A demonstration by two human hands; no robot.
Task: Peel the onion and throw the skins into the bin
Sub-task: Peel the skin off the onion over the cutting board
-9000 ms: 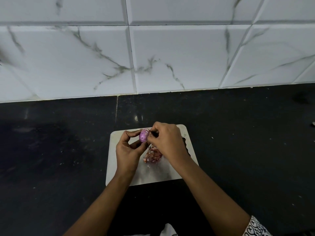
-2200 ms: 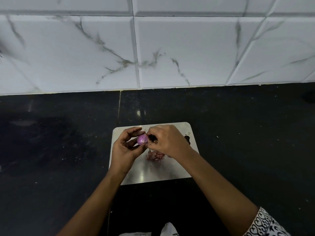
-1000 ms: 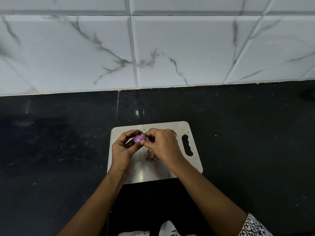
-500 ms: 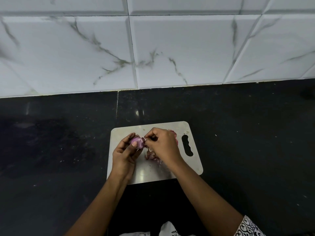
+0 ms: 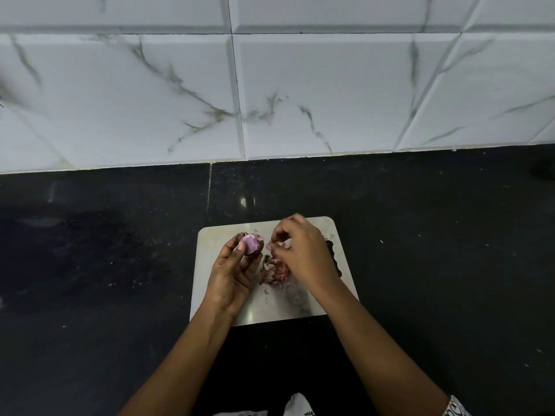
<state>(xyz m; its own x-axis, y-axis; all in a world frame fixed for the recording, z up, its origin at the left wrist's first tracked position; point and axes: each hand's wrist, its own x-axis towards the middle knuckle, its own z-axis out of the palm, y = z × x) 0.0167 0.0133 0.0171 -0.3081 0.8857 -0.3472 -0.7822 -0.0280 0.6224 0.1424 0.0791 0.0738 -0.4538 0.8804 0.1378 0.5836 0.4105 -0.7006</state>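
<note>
My left hand [image 5: 232, 273] grips a small purple onion [image 5: 251, 244] between thumb and fingers, above the left part of a white cutting board [image 5: 210, 238]. My right hand [image 5: 303, 253] is just to the right of the onion, apart from it, and pinches a small strip of onion skin [image 5: 271, 246] in its fingertips. A pile of reddish-brown skins [image 5: 274, 271] lies on the board between my two hands. No bin is in view.
The board lies on a black stone counter [image 5: 420, 250] that spreads wide to both sides. A white marble-patterned tiled wall [image 5: 270, 85] rises behind it. The board's handle slot [image 5: 333, 250] shows beside my right wrist.
My right hand has pulled away from the onion to the right, with a strip of skin in its fingertips. My left hand has turned the onion slightly and kept hold of it.
</note>
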